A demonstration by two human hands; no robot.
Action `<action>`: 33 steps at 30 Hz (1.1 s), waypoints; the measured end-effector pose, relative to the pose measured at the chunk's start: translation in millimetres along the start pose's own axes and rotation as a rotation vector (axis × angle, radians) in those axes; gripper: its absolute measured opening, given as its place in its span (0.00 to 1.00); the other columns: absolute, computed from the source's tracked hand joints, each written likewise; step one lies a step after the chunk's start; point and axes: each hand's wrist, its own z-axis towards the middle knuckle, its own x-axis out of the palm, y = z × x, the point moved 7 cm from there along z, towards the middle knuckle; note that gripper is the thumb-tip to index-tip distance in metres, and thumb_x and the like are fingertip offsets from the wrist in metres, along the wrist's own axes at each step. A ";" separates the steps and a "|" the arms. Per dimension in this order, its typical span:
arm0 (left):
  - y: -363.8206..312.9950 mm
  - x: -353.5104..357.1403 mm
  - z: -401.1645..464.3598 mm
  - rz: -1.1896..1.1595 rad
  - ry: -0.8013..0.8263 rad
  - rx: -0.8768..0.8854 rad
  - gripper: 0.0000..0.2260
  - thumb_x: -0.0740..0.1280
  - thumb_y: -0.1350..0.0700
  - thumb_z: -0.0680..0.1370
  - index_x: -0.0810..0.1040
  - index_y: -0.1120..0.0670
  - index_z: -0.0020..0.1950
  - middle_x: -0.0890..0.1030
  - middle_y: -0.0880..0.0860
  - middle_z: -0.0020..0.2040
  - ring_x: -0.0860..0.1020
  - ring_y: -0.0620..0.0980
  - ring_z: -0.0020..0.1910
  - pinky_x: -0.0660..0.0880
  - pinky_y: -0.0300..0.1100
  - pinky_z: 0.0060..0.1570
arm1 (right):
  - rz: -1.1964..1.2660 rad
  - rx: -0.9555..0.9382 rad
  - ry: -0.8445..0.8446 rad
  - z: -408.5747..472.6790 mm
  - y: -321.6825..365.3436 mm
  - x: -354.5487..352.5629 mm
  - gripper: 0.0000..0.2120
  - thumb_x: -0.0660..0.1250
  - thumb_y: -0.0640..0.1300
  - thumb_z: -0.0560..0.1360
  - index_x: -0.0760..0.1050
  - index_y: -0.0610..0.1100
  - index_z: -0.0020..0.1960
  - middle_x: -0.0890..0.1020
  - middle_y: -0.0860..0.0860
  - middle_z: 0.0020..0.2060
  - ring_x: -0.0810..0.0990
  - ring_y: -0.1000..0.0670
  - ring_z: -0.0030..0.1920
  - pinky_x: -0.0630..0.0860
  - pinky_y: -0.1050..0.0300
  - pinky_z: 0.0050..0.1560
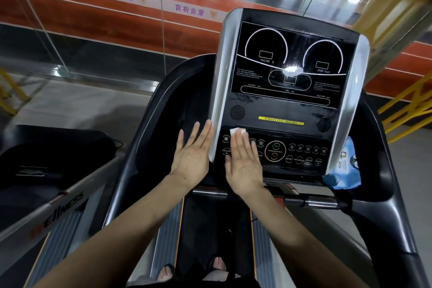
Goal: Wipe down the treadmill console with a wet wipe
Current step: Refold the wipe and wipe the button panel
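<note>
Gym treadmill console (pixel 280 110): right hand (pixel 243 159) fingers (pixel 239 140) flat on wet wipe (pixel 236 130); left hand (pixel 192 152) open, empty; sweep rightward from fingertips, light over buttons (pixel 304 148).

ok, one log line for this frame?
right hand: flat, pressing wet wipe on button panel | left hand: open, against console left trim | wipes pack: right of console
</note>
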 end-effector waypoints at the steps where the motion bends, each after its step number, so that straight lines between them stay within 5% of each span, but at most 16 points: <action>1: 0.2 -0.1 -0.1 -0.008 0.000 0.002 0.38 0.59 0.58 0.83 0.36 0.50 0.84 0.34 0.46 0.84 0.35 0.53 0.83 0.40 0.62 0.82 | 0.005 -0.049 0.016 2.5 13.4 2.5 0.33 0.45 0.52 0.85 0.45 0.42 0.87 0.46 0.47 0.86 0.41 0.49 0.86 0.42 0.46 0.86; 7: -2.6 -1.6 -1.0 -0.004 -0.017 0.010 0.36 0.58 0.53 0.84 0.38 0.51 0.84 0.36 0.47 0.85 0.35 0.53 0.83 0.41 0.62 0.82 | -0.072 -0.112 0.062 5.8 16.7 4.9 0.33 0.47 0.55 0.86 0.45 0.43 0.87 0.44 0.49 0.86 0.39 0.51 0.86 0.45 0.44 0.86; 13: -25.0 6.7 -2.9 0.073 -0.135 0.029 0.37 0.62 0.58 0.80 0.46 0.55 0.85 0.42 0.50 0.86 0.41 0.54 0.85 0.46 0.63 0.82 | -0.079 -0.078 0.009 -8.6 -39.3 0.3 0.34 0.51 0.56 0.86 0.48 0.43 0.87 0.48 0.48 0.87 0.44 0.51 0.86 0.49 0.42 0.85; 21: -112.4 28.6 19.5 0.126 -0.195 0.024 0.37 0.63 0.58 0.79 0.48 0.56 0.85 0.44 0.52 0.86 0.42 0.54 0.85 0.46 0.63 0.82 | -0.087 -0.060 0.005 -27.9 -141.2 -12.4 0.33 0.48 0.56 0.86 0.43 0.44 0.87 0.43 0.50 0.87 0.39 0.52 0.86 0.42 0.44 0.85; 28: -198.2 48.9 45.2 0.175 -0.154 0.057 0.37 0.61 0.56 0.80 0.45 0.55 0.85 0.42 0.52 0.86 0.39 0.54 0.85 0.44 0.62 0.82 | -0.057 0.000 -0.086 -47.2 -226.2 -29.6 0.33 0.51 0.55 0.85 0.51 0.43 0.86 0.52 0.48 0.86 0.48 0.50 0.86 0.49 0.41 0.85; 33: -233.8 60.9 57.4 0.201 -0.120 0.069 0.37 0.61 0.56 0.81 0.43 0.55 0.85 0.41 0.52 0.86 0.38 0.54 0.84 0.44 0.62 0.82 | -0.012 0.075 -0.125 -57.9 -270.7 -37.6 0.34 0.51 0.55 0.84 0.53 0.40 0.86 0.54 0.46 0.86 0.51 0.48 0.86 0.45 0.44 0.86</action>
